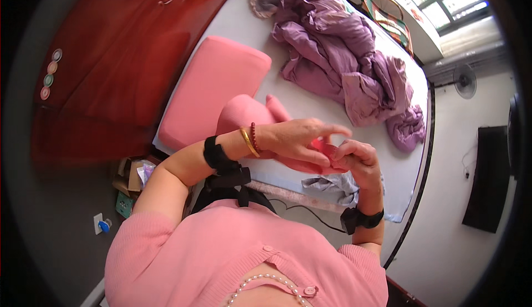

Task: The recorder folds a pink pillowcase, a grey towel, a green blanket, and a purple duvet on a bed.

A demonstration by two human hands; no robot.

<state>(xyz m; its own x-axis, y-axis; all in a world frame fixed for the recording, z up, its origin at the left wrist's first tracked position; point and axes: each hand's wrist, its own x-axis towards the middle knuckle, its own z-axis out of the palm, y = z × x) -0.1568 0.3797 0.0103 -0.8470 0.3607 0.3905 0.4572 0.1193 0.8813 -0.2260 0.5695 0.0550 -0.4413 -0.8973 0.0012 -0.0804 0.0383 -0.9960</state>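
Observation:
A pink cloth [244, 113] with a rounded, bulging end and a narrow strip hangs in front of me over the bed. My left hand [299, 141], with a gold bangle and a red bead bracelet at the wrist, lies across this cloth. Its thumb and fingers are around a brighter pink edge, one finger stretched toward the right and slightly blurred. Close beside it, my right hand [357, 157] pinches the cloth's right end between curled fingers and thumb. The cloth's exact kind cannot be made out. Beyond it rests a thick pink block-shaped cushion [216, 85].
A crumpled purple quilt [332, 52] covers the bed's [299, 99] far side. Grey cloth [335, 188] lies near the front edge. A red-brown cabinet [111, 52] stands left, a cardboard box [133, 175] below it. A dark screen [486, 177] and fan [464, 81] are right.

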